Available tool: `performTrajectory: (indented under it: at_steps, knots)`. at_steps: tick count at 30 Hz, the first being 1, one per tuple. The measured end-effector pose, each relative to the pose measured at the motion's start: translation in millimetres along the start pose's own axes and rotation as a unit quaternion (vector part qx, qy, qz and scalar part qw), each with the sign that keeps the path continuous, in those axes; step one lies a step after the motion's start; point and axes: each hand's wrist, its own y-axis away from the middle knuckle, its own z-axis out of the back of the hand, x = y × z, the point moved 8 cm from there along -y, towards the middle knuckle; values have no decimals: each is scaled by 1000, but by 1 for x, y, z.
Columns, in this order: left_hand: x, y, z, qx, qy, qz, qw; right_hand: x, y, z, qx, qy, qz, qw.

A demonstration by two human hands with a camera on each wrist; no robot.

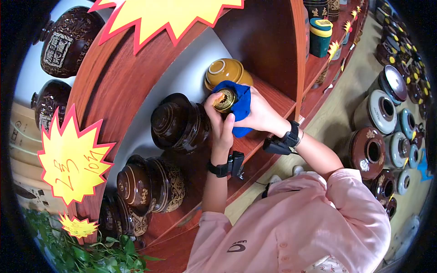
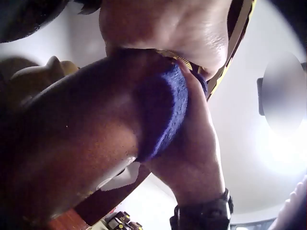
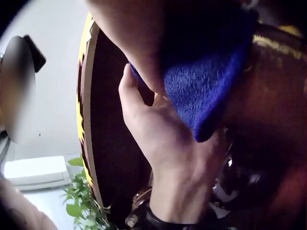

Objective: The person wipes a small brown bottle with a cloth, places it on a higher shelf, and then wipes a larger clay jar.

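Observation:
Both hands are raised in front of a wooden shelf, around a glossy brown bottle [image 2: 91, 139] with a gold-coloured top [image 1: 225, 101]. My left hand [image 1: 221, 129] grips it near the top, thumb on one side and fingers on the other. A blue cloth [image 1: 244, 103] is wrapped about the bottle's upper part, and one corner hangs down in the right wrist view. My right hand [image 1: 260, 111] holds this cloth against the bottle. In the head view the hands and cloth hide most of the bottle's body.
On the shelf beside the hands are a yellow-brown pot [image 1: 216, 73] and dark lidded jars [image 1: 175, 120]. A curved wooden frame [image 1: 136, 68] with star-shaped price signs [image 1: 75, 157] stands at the left. Several jars [image 1: 366, 152] stand on the floor at right; leafy plants [image 1: 114, 250] are at lower left.

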Motion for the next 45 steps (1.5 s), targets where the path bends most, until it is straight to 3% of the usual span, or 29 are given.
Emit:
performTrajectory:
  at_steps: [3, 6, 9, 16, 19, 23, 30, 33, 40, 43, 45]
  knots:
    - [0, -1, -1, -10, -10, -6, 1000, -18, 3, -3, 6, -138, -67, 988]
    - [6, -1, -1, -16, -29, -18, 999, -26, 8, -3, -15, -138, -37, 990]
    - [8, 0, -2, -16, -29, -13, 999, -28, 12, -5, -28, -185, -61, 980]
    - [7, -2, -6, 2, 2, -14, 1000, -22, 27, -1, -88, -122, -49, 987]
    - [10, -1, -4, -11, 2, -4, 1000, -22, 34, -1, -95, -66, -83, 990]
    - [7, -2, -6, -1, -12, -6, 1000, -10, 45, 5, -130, -16, -20, 991]
    - [8, -2, -7, -7, -13, -6, 1000, -21, 59, 1, -133, 50, 11, 990]
    - [2, -4, -9, -3, -15, -21, 1000, -13, 70, 7, -197, 7, 11, 980]
    - [0, -7, -10, 11, 19, -27, 999, -12, 64, 2, -143, 66, 19, 987]
    - [-3, -8, -11, 27, -9, -40, 999, 3, 39, 8, -98, -84, 0, 992]
    - [-6, -9, -13, 2, -28, -32, 999, 5, 32, 10, -86, -84, 11, 993]
